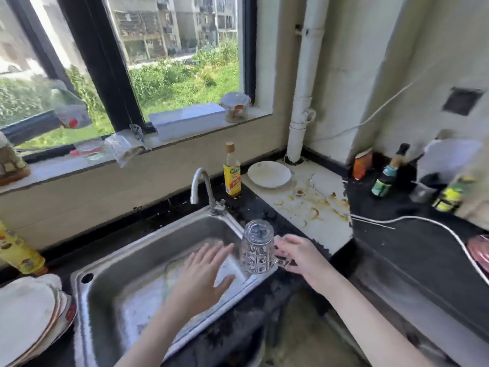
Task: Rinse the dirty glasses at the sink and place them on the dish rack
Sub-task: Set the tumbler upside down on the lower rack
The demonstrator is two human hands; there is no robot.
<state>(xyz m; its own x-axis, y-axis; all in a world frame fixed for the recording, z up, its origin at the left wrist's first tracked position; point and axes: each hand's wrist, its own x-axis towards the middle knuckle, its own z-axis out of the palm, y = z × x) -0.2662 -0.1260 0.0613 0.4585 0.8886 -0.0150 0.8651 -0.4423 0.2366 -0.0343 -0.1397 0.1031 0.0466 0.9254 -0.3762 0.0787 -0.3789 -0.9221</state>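
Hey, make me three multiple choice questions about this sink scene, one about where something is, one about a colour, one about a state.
1. Where is the oil bottle?
A. in the sink
B. on the counter right of the tap
C. on the windowsill

2. What colour is the plate behind the stained counter?
A. white
B. blue
C. black

3. How is the glass mug held?
A. upright
B. lying flat
C. upside down

Answers: 1 B, it stands beside the tap. 2 A, the plate is white. 3 C, its base faces up while the right hand grips the handle at the sink edge.
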